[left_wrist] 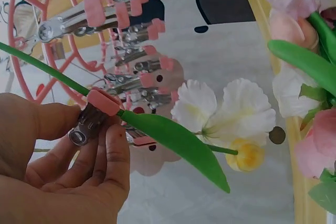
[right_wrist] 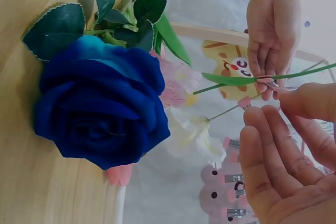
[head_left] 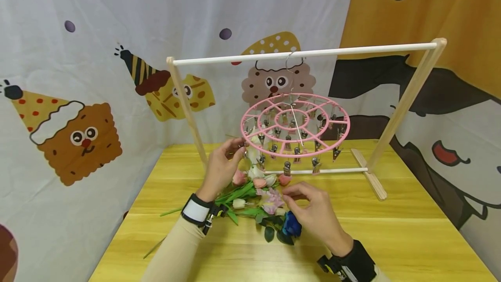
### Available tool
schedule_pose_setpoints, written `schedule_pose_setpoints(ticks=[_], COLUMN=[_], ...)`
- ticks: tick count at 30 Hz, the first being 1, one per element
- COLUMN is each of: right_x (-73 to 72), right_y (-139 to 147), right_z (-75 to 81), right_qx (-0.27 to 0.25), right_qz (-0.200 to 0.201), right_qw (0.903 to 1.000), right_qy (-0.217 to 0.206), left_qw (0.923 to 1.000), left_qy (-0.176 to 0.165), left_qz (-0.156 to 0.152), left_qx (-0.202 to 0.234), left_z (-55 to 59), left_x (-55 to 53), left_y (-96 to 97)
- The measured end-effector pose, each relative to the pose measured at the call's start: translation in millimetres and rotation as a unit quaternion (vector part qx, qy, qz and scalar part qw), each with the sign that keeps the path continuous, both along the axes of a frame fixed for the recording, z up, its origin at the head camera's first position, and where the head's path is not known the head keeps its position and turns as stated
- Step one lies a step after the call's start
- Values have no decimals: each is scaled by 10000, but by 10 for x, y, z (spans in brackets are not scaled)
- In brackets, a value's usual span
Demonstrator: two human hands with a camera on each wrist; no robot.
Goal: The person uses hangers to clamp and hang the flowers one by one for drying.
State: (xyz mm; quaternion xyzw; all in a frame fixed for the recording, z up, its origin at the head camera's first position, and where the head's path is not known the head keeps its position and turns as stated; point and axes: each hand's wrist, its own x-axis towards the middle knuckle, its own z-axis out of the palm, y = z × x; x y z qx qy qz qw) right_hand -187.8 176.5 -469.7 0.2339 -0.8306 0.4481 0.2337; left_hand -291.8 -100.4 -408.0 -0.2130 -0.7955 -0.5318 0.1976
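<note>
My left hand [head_left: 222,165] pinches a metal clip [left_wrist: 86,124] with pink tips at the near left rim of the pink round hanger [head_left: 250,139]. Between the clip's tips runs a green stem [left_wrist: 44,74] with a long leaf [left_wrist: 173,140] and a yellow bloom [left_wrist: 245,155] at its end. Beside it hangs a white flower [left_wrist: 249,111], its stem in another clip [right_wrist: 244,102]. My right hand [head_left: 315,210] hovers over the near right of the flower pile, its fingers loosely bent and nothing visible in them. The blue rose [right_wrist: 100,103] lies just below it.
The hanger hangs by a hook [head_left: 289,62] from the white bar [head_left: 235,58] of a wooden stand. Several clips dangle around its rings. Pink, white and lilac flowers [head_left: 271,200] lie on the wooden table [head_left: 411,234] before it. A printed cloth [head_left: 188,16] stands behind.
</note>
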Motion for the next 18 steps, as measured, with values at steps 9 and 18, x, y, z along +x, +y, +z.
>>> schedule_pose_setpoints(ticks=[9,18], right_x=[-36,-57], right_y=[-27,-107], right_z=[-47,-82], right_qx=[298,963], right_qz=[-43,27], right_qw=[9994,9944], right_qy=[-190,-435], left_qw=[9996,9985], left_qy=[-295,-524], left_qz=[12,-141], left_qx=[-38,54], left_z=[-48,-58], left_x=[-215,-355], left_y=[-12,4])
